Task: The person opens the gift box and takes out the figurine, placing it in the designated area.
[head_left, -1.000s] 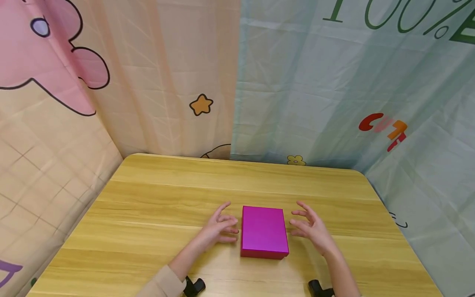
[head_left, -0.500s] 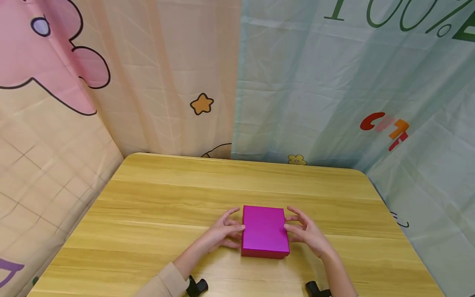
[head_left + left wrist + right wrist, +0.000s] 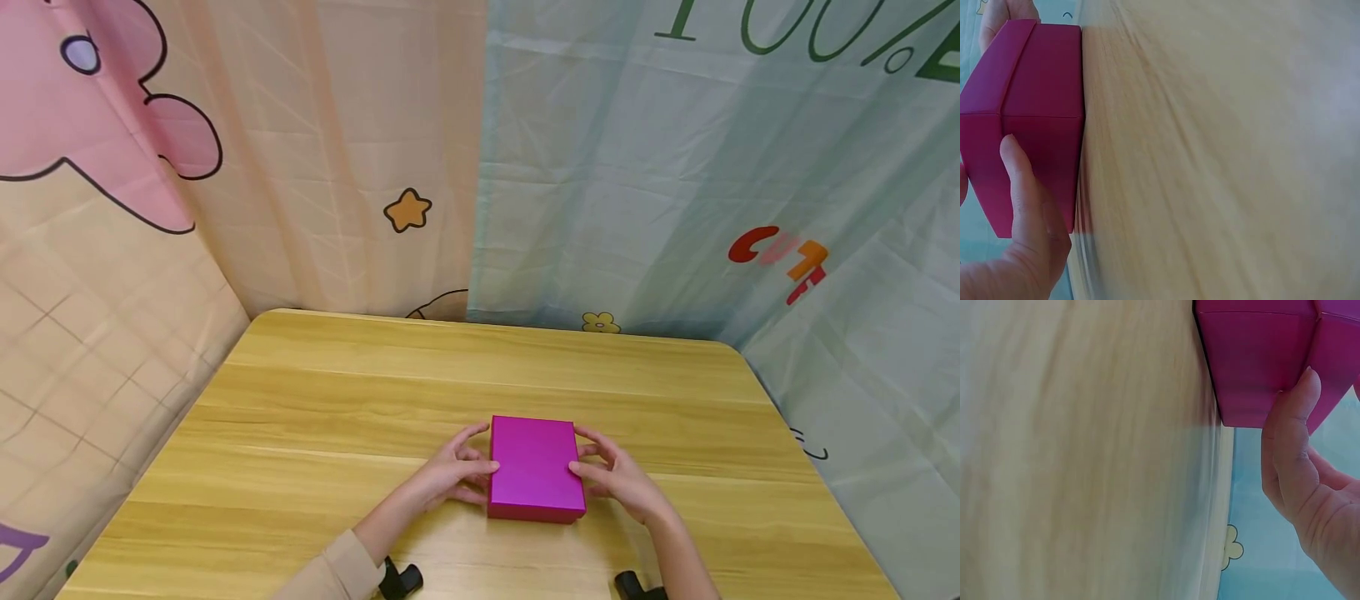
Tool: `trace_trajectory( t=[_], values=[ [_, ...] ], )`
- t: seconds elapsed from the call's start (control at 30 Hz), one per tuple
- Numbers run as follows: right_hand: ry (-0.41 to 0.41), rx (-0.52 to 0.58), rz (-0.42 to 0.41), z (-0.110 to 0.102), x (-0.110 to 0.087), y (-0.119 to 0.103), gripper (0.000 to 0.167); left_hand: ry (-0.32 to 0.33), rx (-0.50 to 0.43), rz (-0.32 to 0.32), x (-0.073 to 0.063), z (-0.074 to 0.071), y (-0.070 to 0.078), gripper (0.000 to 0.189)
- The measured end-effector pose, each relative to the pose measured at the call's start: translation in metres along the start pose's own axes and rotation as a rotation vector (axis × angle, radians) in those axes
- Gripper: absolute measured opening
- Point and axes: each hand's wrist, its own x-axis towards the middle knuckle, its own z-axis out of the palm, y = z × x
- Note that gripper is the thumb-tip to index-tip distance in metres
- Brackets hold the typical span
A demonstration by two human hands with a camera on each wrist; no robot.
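Observation:
A magenta lidded box [image 3: 534, 467] sits on the wooden table, its top face up. My left hand [image 3: 447, 475] holds its left side, thumb at the top edge and the other fingers along the side wall. Mirroring that, my right hand [image 3: 624, 479] holds the right side with its thumb on the top edge. A seam between lid and base shows on the box [image 3: 1041, 69] in the left wrist view, with a fingertip touching beside it. In the right wrist view, fingertips [image 3: 1307, 387] also meet the seam. The lid looks seated on the base.
The wooden table [image 3: 360, 375] extends around the box on every side. Printed curtains [image 3: 337, 167] hang behind its back edge and along both sides. Black wrist-worn devices [image 3: 401, 581] show below the hands near the bottom of the head view.
Both hands have moved inward from apart on either side of the box. Their fingers now touch its sides and their thumbs its top edges. The box has stayed in place.

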Motion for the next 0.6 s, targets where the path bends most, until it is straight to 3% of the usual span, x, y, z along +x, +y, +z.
trace_trajectory(
  t=[0.6],
  values=[
    [-0.087, 0.065, 0.022, -0.0019, -0.0006, 0.0006, 0.075, -0.04, -0.047, -0.005, -0.0005, -0.003, -0.0007, 0.075]
  ],
)
